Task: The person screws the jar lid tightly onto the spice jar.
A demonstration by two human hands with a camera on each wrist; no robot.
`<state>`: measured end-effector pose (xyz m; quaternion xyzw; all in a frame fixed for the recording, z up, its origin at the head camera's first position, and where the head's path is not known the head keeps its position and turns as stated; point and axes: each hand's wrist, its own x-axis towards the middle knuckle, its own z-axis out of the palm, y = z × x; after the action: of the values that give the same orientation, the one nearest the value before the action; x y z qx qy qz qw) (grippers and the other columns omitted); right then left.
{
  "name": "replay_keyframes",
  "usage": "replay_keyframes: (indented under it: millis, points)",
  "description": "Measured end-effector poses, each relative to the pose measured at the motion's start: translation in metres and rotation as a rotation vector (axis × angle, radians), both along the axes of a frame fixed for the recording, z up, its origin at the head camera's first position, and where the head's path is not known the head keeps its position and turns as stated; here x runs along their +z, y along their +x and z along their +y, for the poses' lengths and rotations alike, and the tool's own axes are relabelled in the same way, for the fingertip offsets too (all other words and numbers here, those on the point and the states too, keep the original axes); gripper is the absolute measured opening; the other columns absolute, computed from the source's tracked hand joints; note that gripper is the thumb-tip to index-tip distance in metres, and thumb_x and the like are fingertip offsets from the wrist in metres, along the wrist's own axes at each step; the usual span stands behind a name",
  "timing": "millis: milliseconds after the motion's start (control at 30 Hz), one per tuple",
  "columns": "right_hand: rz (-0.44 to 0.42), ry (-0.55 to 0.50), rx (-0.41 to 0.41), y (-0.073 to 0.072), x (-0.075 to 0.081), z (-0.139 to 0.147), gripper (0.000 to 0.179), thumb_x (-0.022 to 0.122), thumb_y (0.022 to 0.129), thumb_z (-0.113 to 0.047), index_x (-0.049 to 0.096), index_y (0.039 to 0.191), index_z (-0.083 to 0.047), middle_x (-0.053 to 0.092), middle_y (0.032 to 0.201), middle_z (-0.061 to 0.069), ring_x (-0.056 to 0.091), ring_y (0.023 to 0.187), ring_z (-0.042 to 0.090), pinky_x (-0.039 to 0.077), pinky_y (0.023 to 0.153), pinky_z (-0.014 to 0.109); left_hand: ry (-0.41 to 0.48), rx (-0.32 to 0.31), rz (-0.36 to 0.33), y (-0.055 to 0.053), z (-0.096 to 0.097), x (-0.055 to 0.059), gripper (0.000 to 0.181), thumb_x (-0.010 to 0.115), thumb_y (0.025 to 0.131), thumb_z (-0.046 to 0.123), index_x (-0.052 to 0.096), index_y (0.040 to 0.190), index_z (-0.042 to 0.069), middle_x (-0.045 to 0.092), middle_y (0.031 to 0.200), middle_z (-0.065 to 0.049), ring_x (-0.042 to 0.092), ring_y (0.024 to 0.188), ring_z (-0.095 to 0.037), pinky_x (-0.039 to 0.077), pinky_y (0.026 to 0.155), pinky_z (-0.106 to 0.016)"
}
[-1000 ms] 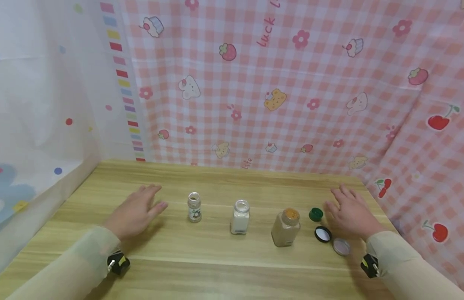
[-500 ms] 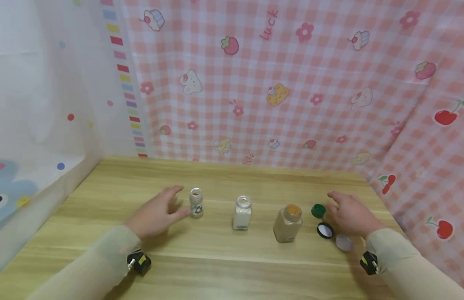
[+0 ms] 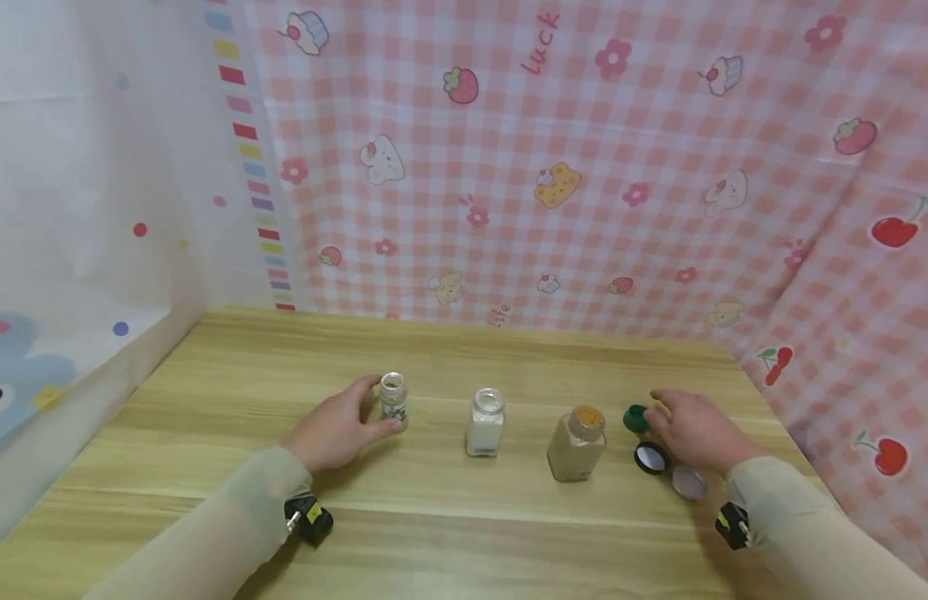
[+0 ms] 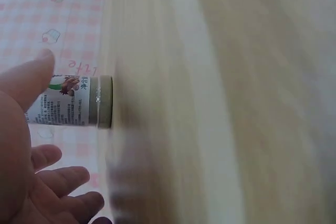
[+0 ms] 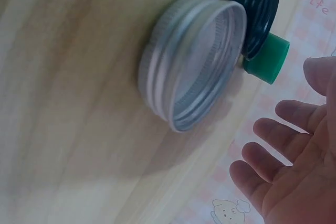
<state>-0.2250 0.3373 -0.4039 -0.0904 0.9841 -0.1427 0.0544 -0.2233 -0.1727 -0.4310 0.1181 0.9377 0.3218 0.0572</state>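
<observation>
Hands are well apart, 1 on each side of the table (image 3: 471, 554). Left hand (image 3: 336, 432): thumb and index finger sit either side of the small labelled spice jar (image 3: 393, 401), the other fingers spread and relaxed, no grip on it. The thumb overlaps the jar in the left wrist view; can't tell if it touches. Jar is upright, mouth uncapped, printed label around the body.

Right hand (image 3: 699, 427): palm down, fingers relaxed and holding nothing, just beside the green cap (image 3: 634, 419). In the right wrist view a gap shows between thumb and cap. The black lid (image 3: 651, 458) is next to the cap, nearer the person, pale liner facing up. The silver lid (image 3: 689, 483) comes after that, open side up (threads clear in the right wrist view). All 3 form a short slanting row.

Between the hands, 2 more uncapped jars, both upright: the clear jar of white contents (image 3: 484, 429) mid-table, then the larger tan jar (image 3: 574, 454) with orange stuff at its mouth, closer to the lids.

Further out: pale sleeves (image 3: 208, 529), a black device (image 3: 311, 518) on each wrist, pink gingham cloth (image 3: 433, 192) behind, white dotted cloth (image 3: 73, 183) at left.
</observation>
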Motion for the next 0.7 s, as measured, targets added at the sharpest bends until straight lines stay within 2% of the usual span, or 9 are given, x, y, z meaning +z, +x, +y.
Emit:
replay_keyframes:
  millis: [200, 333, 533, 700]
  points:
    - [-0.047, 0.020, 0.009, -0.001, -0.003, 0.001, 0.061, 0.060, 0.107, -0.030, 0.046, 0.146, 0.015, 0.061, 0.137, 0.037, 0.058, 0.129, 0.055, 0.049, 0.106, 0.068, 0.061, 0.001, -0.024, -0.006, 0.005, -0.002, 0.086, 0.072, 0.098, 0.051, 0.037, 0.160, 0.002, 0.045, 0.162, -0.025, 0.039, 0.152, -0.047, 0.031, 0.125, -0.065]
    - [-0.062, 0.047, 0.008, -0.006, -0.007, -0.003, 0.065, 0.066, 0.104, -0.031, 0.047, 0.146, 0.015, 0.068, 0.127, 0.032, 0.067, 0.119, 0.045, 0.052, 0.102, 0.065, 0.095, 0.011, -0.035, -0.009, 0.005, -0.005, 0.083, 0.072, 0.099, 0.048, 0.038, 0.159, 0.001, 0.048, 0.160, -0.024, 0.042, 0.151, -0.046, 0.032, 0.124, -0.063]
    - [-0.024, 0.094, 0.052, -0.010, -0.013, -0.006, 0.061, 0.071, 0.101, -0.031, 0.054, 0.140, 0.013, 0.067, 0.126, 0.030, 0.068, 0.113, 0.042, 0.055, 0.098, 0.063, 0.095, 0.014, -0.039, -0.013, 0.007, -0.012, 0.070, 0.071, 0.100, 0.047, 0.048, 0.156, 0.012, 0.053, 0.157, -0.020, 0.046, 0.148, -0.044, 0.035, 0.123, -0.063]
    - [-0.008, 0.113, 0.055, -0.011, -0.013, -0.009, 0.050, 0.071, 0.101, -0.026, 0.059, 0.133, 0.010, 0.070, 0.120, 0.026, 0.070, 0.106, 0.038, 0.057, 0.094, 0.060, 0.077, 0.019, -0.037, -0.013, 0.009, -0.011, 0.058, 0.070, 0.100, 0.046, 0.058, 0.148, 0.016, 0.058, 0.153, -0.017, 0.049, 0.146, -0.043, 0.036, 0.122, -0.062]
